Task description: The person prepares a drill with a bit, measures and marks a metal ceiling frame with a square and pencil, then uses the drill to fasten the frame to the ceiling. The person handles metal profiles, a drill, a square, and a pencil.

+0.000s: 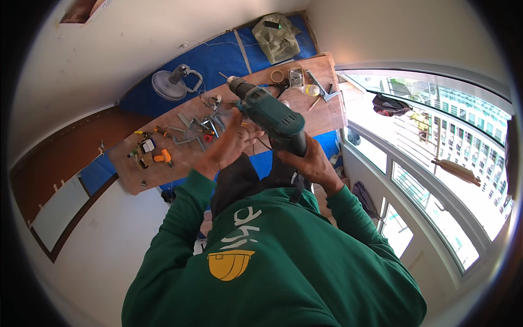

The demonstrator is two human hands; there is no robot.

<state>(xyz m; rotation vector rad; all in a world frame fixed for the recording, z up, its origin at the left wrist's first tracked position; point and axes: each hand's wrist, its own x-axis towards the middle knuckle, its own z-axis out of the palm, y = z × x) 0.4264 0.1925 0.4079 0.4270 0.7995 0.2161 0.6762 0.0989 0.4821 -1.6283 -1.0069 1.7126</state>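
My right hand (316, 166) is wrapped round the handle of a dark teal power drill (275, 114). The drill is raised above the wooden table, its bit pointing to the far left. My left hand (237, 141) is beside the front of the drill, thumb up and fingers stretched out and apart. Part of the drill hides the space between it and the left fingers, so contact is unclear. Beyond the left hand, several metal brackets (190, 122) lie on the table (182, 163). An orange drill-shaped tool (163, 158) rests farther left, near pliers (162, 131).
A round grey-white lamp or fan-like device (169, 84) stands behind the table on blue sheeting (218, 57). At the table's right are a clear box (296, 78), a tape roll (312, 90) and a metal square (330, 97). A green bag (277, 43) lies behind; windows (419, 191) line the right.
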